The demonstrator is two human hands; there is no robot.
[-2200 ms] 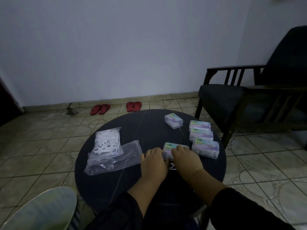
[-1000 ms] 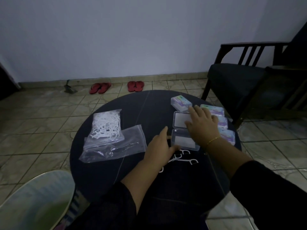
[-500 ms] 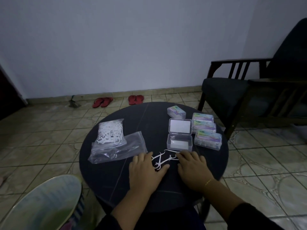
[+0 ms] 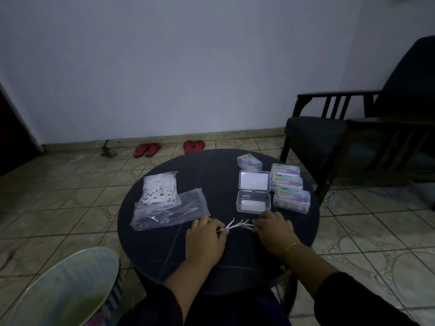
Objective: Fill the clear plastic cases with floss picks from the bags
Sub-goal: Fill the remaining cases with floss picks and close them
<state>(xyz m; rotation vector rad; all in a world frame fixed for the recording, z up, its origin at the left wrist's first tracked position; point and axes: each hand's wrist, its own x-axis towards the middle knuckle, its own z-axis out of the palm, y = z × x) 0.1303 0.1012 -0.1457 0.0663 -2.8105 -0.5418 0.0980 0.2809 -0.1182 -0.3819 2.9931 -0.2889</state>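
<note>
Gathering step: left hand (image 4: 207,238) and right hand (image 4: 274,230) both pinch loose picks (image 4: 235,225) on table (image 4: 164,255) just before open case (image 4: 253,203); next, lift bunch aligned into case.

Bare table (image 4: 219,184) between bags (image 4: 164,203) and open case (image 4: 253,194).

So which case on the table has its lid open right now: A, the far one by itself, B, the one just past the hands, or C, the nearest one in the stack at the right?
B: the open case just beyond the hands shows its lid flipped back, while the labelled cases around it are closed.
</note>
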